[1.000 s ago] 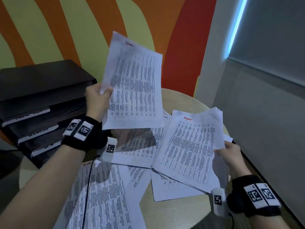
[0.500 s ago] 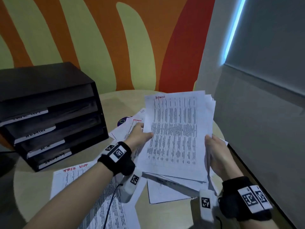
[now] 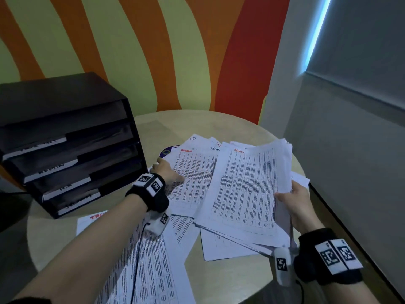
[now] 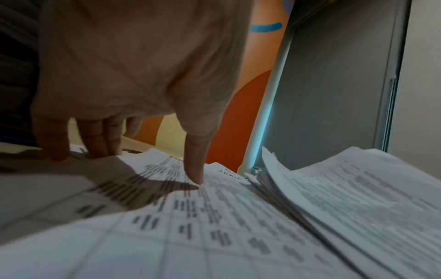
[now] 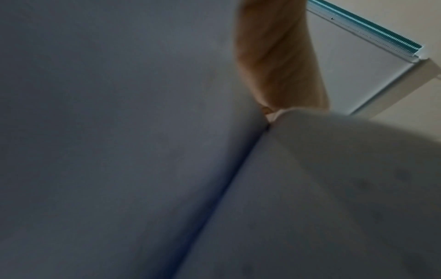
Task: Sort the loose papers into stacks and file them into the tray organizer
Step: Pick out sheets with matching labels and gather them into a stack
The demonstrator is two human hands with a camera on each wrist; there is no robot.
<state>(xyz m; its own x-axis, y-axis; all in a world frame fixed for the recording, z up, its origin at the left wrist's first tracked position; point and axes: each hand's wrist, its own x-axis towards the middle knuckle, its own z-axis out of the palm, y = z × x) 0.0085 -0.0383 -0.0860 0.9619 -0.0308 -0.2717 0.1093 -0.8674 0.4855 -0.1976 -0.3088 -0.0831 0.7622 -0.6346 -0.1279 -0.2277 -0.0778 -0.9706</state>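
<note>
We see the left hand (image 3: pixel 167 170) spread flat, fingers straight, with fingertips (image 4: pixel 194 175) pressing on a loose "ADMIN" sheet (image 3: pixel 192 178) lying on the round table (image 3: pixel 230 279). The right hand (image 3: pixel 294 201) pinches the right edge of a held stack of papers (image 3: pixel 247 189), thumb on top; the fingers under it are hidden. The right wrist view is nearly all blurred paper underside, with only a strip of the hand visible. More printed sheets (image 3: pixel 151 266) lie under the left forearm, cut off at the bottom edge, and the red heading is partly covered by the wrist band. The tray organizer (image 3: pixel 72 150) stands at the table's left, well apart from the held stack; its slot labels are upside down and mostly unreadable, and we cannot tell what is inside the slots. A round purple thing (image 3: pixel 167 151) peeks out from under the papers.
</note>
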